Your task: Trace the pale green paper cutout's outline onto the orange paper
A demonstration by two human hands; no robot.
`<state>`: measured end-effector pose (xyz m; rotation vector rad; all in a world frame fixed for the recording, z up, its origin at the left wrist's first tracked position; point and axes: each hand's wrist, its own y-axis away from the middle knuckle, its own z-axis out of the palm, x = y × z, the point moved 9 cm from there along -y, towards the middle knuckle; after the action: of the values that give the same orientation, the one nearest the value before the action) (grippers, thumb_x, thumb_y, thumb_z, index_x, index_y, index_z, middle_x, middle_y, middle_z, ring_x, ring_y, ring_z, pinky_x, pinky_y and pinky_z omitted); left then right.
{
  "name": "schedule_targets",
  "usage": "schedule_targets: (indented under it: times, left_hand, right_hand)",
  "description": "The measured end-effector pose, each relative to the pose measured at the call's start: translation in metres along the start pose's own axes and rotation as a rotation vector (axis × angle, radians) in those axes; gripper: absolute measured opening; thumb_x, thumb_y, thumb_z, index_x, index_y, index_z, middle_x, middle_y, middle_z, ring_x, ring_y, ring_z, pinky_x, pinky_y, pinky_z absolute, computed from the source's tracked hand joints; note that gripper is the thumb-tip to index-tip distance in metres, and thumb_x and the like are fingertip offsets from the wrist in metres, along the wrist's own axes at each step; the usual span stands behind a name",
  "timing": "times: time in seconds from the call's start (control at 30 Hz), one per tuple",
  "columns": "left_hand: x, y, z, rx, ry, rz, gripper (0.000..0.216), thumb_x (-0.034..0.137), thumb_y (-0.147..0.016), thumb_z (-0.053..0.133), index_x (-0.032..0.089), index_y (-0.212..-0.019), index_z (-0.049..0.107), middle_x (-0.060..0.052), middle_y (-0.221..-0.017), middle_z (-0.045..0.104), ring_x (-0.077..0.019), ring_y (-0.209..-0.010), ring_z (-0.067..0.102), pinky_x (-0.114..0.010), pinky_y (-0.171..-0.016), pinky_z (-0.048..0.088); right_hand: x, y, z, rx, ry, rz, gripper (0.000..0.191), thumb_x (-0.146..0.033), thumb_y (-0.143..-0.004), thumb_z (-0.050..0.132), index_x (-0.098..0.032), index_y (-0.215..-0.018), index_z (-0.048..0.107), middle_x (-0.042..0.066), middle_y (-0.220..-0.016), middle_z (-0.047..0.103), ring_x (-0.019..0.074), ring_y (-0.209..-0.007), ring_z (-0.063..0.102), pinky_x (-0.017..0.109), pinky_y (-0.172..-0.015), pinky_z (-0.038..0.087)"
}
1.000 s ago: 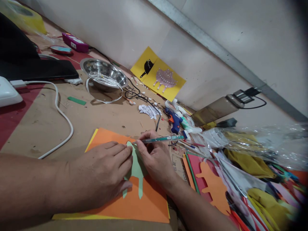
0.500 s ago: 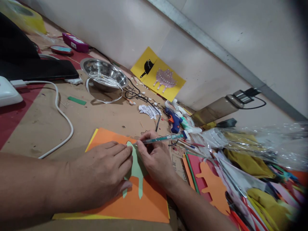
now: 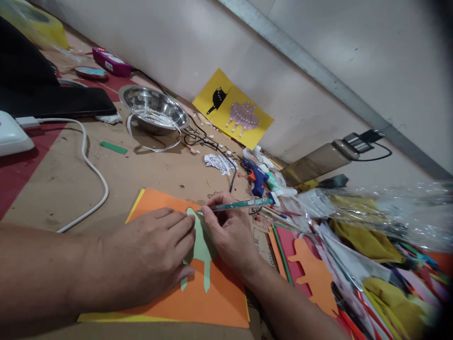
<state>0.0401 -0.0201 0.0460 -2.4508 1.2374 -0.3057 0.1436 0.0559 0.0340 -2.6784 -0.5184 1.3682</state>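
Orange paper, a large sheet (image 3: 215, 297), lies on the brown table (image 3: 148, 174) directly below the head camera. It sits on a yellow sheet (image 3: 123, 318) whose edge peeks out along its near side. On the orange sheet rests a pale green cutout (image 3: 201, 245) with two thin legs pointing toward the viewer. The left hand (image 3: 152, 255) lies flat over the cutout's left half, fingers together and pressing down, seemingly so the shape cannot slide. The right hand (image 3: 230, 231), at the cutout's right edge, is closed around a teal pen (image 3: 240, 204). The pen's tip touches the cutout's top outline and its barrel slants away to the right. Beyond the orange sheet stand a steel bowl (image 3: 154, 107) and a blue glue gun (image 3: 256, 178). To the sheet's right, loose coloured papers (image 3: 354, 245) are heaped in clear plastic.
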Motion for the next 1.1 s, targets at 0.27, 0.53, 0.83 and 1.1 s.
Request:
schedule_targets:
  times: [0.27, 0.53, 0.83, 1.1]
  left_hand:
    - [-0.0006, -0.0005, 0.0009, 0.027, -0.008, 0.008, 0.036, 0.048, -0.091, 0.082, 0.012, -0.098, 0.077, -0.010, -0.094, 0.078, -0.0272, -0.088, 0.069, -0.041, -0.079, 0.055]
    - [-0.0015, 0.0017, -0.0010, 0.035, 0.008, 0.000, 0.037, 0.048, -0.088, 0.085, 0.013, -0.098, 0.078, -0.008, -0.093, 0.079, -0.0264, -0.086, 0.070, -0.040, -0.077, 0.056]
    - [-0.0007, 0.0004, 0.0011, 0.034, 0.004, 0.003, 0.035, 0.048, -0.089, 0.083, 0.014, -0.096, 0.077, -0.006, -0.089, 0.077, -0.0258, -0.083, 0.068, -0.040, -0.075, 0.055]
    - [-0.0019, -0.0017, 0.0027, 0.020, 0.022, -0.008, 0.033, 0.044, -0.089, 0.082, 0.013, -0.098, 0.076, -0.007, -0.091, 0.077, -0.0262, -0.085, 0.068, -0.040, -0.076, 0.055]
  right_hand:
    - [-0.0022, -0.0008, 0.0003, -0.006, 0.022, -0.024, 0.013, -0.028, -0.090, 0.056, -0.025, -0.078, 0.055, -0.006, -0.058, 0.057, 0.0118, -0.048, 0.054, 0.023, -0.048, 0.040]
    - [-0.0047, -0.0011, 0.0000, 0.000, 0.029, -0.051, 0.014, -0.026, -0.091, 0.055, -0.025, -0.076, 0.054, -0.005, -0.059, 0.058, 0.0119, -0.048, 0.054, 0.023, -0.048, 0.040]
    - [-0.0029, -0.0007, -0.0023, 0.018, 0.072, -0.049, 0.014, -0.027, -0.090, 0.056, -0.025, -0.076, 0.054, -0.006, -0.057, 0.057, 0.0127, -0.050, 0.055, 0.024, -0.050, 0.040]
    - [0.0006, -0.0007, -0.0054, 0.058, -0.037, -0.027, 0.015, -0.027, -0.090, 0.058, -0.025, -0.076, 0.053, -0.006, -0.057, 0.056, 0.0119, -0.047, 0.054, 0.023, -0.046, 0.038]
